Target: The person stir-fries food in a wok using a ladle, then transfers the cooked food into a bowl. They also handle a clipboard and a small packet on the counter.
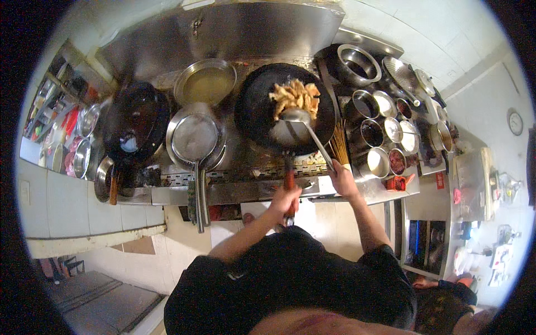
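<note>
My left hand [285, 201] grips the red handle of a black wok [255, 109] on the stove. In my right hand [344, 180] is the long handle of a metal ladle [295, 115], whose bowl is in the wok. Golden-brown pieces of food [296, 97] lie bunched above the ladle bowl, on the far side of the wok. Whether any food is inside the bowl, I cannot tell. A bamboo wok brush [340, 142] stands just beyond my right hand, beside the wok.
Left of the wok are a basin of yellowish liquid [209, 86], long-handled strainers [195, 136] over a pot and a second black wok [135, 119]. Several metal seasoning containers [372, 133] and a large steel pot [359, 65] stand at the right. Another person [444, 301] is at the lower right.
</note>
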`<state>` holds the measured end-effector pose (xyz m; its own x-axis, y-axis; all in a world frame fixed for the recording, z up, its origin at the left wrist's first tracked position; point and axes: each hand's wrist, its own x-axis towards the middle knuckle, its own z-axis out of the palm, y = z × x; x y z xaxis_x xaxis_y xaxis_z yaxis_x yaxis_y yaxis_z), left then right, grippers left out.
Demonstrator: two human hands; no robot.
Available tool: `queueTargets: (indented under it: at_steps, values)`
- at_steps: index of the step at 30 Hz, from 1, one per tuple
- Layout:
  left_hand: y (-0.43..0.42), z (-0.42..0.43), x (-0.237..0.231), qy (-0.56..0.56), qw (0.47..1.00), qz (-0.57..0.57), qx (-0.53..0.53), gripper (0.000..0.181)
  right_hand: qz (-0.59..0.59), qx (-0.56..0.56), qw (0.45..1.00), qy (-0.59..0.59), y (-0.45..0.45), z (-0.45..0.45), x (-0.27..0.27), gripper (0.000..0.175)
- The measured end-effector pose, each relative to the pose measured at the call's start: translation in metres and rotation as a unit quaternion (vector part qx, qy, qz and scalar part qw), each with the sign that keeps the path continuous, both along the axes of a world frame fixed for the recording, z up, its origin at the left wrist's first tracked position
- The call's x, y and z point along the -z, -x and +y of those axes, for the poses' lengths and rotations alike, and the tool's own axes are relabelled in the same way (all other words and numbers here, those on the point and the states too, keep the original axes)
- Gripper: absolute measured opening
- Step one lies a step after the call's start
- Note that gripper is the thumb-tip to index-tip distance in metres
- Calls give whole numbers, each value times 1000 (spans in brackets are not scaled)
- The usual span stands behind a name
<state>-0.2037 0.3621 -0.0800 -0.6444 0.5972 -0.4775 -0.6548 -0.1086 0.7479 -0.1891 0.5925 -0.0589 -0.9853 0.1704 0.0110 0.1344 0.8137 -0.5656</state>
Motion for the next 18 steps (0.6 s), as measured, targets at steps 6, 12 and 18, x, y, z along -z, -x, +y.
queueTargets:
  at_steps: [6, 12, 18]
  values:
    - [25, -37, -43, 6, 996, -38, 76, 25, -198, -25, 966, 163, -35, 43, -87, 27]
    - [36, 0, -9, -3, 998, -66, -14, 26, -77, -8, 997, 0, -2, 2, -19, 26]
    - [-21, -32, -31, 48, 999, -14, 7, 23, -36, -43, 997, 56, -30, 15, -64, 27]
